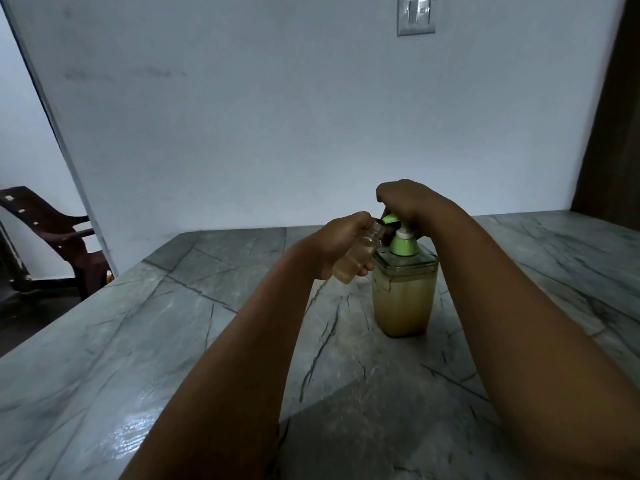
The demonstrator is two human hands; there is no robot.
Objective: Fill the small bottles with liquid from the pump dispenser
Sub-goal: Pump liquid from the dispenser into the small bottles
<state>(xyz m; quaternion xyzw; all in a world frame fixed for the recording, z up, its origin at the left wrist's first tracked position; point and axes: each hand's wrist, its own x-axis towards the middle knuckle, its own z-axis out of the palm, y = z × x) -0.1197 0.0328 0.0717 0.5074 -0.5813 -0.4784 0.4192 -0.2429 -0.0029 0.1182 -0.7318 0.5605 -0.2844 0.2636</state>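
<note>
A clear square pump dispenser (403, 296), about two-thirds full of amber liquid, stands on the grey marble table (145, 341). Its green pump head (401, 242) has the spout pointing left. My right hand (407, 202) rests on top of the pump head, fingers curled over it. My left hand (341, 242) grips a small clear bottle (356, 256), tilted with its open mouth right at the spout tip. The small bottle holds amber liquid in its lower part. No other small bottles are visible.
A pale wall rises behind the table's far edge, with a light switch (415, 15) high up. A dark plastic chair (52, 237) stands on the floor at the left, beyond the table's left edge. A dark wooden panel (609, 116) borders the right.
</note>
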